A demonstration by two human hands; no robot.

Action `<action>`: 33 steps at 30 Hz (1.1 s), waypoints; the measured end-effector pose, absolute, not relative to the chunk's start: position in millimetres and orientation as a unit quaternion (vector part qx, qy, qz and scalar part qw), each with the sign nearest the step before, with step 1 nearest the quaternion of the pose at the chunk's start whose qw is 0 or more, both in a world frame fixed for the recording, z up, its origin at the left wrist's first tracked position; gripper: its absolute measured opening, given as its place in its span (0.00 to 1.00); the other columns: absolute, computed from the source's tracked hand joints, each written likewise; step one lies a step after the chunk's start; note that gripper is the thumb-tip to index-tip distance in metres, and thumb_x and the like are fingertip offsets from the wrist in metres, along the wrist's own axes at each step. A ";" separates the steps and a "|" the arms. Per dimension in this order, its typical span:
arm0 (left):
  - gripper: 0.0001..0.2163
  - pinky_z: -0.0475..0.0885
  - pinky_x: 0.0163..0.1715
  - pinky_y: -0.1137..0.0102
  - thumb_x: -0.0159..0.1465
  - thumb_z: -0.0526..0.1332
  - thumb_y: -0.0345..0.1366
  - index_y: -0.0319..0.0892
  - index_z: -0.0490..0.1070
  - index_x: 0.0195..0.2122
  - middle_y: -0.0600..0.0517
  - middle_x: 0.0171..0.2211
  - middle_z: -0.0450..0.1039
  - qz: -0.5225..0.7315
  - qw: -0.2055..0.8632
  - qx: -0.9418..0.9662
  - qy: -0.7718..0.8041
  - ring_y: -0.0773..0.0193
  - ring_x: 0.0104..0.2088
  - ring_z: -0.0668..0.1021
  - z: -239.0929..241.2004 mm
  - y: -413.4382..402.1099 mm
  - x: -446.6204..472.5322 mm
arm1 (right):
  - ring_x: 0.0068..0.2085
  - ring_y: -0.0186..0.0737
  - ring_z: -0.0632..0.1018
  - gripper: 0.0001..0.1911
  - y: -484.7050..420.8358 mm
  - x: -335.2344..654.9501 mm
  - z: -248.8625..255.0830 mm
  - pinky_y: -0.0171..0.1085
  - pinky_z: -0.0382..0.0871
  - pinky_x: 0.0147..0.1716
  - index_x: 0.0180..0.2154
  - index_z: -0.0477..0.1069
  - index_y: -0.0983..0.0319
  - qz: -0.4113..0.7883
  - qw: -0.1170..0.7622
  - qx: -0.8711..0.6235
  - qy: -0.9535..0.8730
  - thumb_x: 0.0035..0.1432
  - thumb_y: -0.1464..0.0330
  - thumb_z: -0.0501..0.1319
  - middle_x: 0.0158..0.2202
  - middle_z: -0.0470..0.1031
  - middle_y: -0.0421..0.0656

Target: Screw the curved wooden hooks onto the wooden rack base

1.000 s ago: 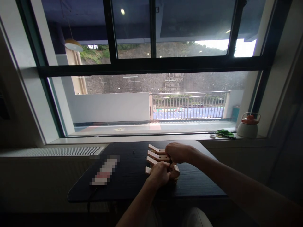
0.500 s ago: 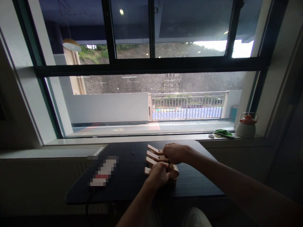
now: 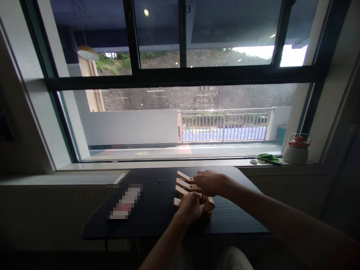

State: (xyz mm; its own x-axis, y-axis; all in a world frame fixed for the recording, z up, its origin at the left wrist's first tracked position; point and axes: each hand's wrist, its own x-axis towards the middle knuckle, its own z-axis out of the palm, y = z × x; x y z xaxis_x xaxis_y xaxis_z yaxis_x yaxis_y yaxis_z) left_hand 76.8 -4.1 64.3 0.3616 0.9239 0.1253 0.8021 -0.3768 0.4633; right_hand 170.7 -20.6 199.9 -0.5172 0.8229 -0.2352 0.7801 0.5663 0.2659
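Observation:
A wooden piece with several angled slats lies on the dark table in front of me, with dark screw heads or holes along the slats. My left hand is closed on its near side, covering part of the slats. My right hand is closed above the far side, with its fingers bent down. Between the two hands a thin dark shaft runs down from the right fingers towards the wood. Its upper end is hidden, so I cannot tell what kind of tool it is.
On the dark table lie a small dark screw-like bit and a blurred-out, pale and red item with a cord. The windowsill holds a pale jug with an orange lid, a green cloth and tape rolls. A radiator stands left.
The whole view has shifted slightly, so everything sits a little further right. Both hands stay on the wooden piece, and the thin shaft shows less clearly between them.

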 end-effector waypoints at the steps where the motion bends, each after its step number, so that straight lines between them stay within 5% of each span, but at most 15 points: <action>1: 0.10 0.64 0.33 0.70 0.55 0.56 0.35 0.41 0.76 0.34 0.50 0.34 0.76 0.189 0.163 0.808 0.534 0.60 0.35 0.75 64.0 -4.4 76.7 | 0.39 0.42 0.75 0.17 -21.9 170.7 200.0 0.32 0.66 0.33 0.42 0.72 0.67 0.068 0.163 0.459 0.870 0.47 0.75 0.64 0.41 0.73 0.51; 12: 0.10 0.65 0.36 0.70 0.55 0.57 0.35 0.43 0.75 0.36 0.51 0.36 0.76 0.196 0.152 0.805 0.540 0.58 0.37 0.75 62.5 -5.7 76.6 | 0.36 0.45 0.76 0.13 -13.4 169.4 190.5 0.35 0.67 0.31 0.37 0.75 0.67 0.091 0.179 0.472 0.859 0.46 0.72 0.64 0.33 0.76 0.50; 20: 0.10 0.65 0.35 0.69 0.56 0.57 0.38 0.43 0.75 0.34 0.50 0.34 0.76 0.195 0.153 0.807 0.536 0.58 0.37 0.75 61.0 -3.2 77.6 | 0.37 0.44 0.76 0.16 -17.6 173.5 197.7 0.35 0.68 0.31 0.40 0.73 0.66 0.087 0.166 0.462 0.867 0.45 0.73 0.65 0.38 0.75 0.49; 33: 0.09 0.64 0.35 0.70 0.55 0.58 0.35 0.42 0.75 0.34 0.49 0.35 0.75 0.201 0.135 0.809 0.536 0.57 0.37 0.75 59.5 -3.6 78.4 | 0.35 0.45 0.77 0.14 -12.8 177.9 196.3 0.35 0.68 0.30 0.37 0.75 0.67 0.077 0.167 0.476 0.860 0.45 0.71 0.64 0.33 0.77 0.50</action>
State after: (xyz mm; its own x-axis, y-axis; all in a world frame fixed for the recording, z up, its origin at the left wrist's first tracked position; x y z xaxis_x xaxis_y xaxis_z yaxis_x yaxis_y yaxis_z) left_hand 78.4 -3.6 59.5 0.3458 0.9209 0.1800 0.8124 -0.3898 0.4336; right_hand 177.9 -12.8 196.3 -0.4919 0.8440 -0.2140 0.7926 0.5358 0.2911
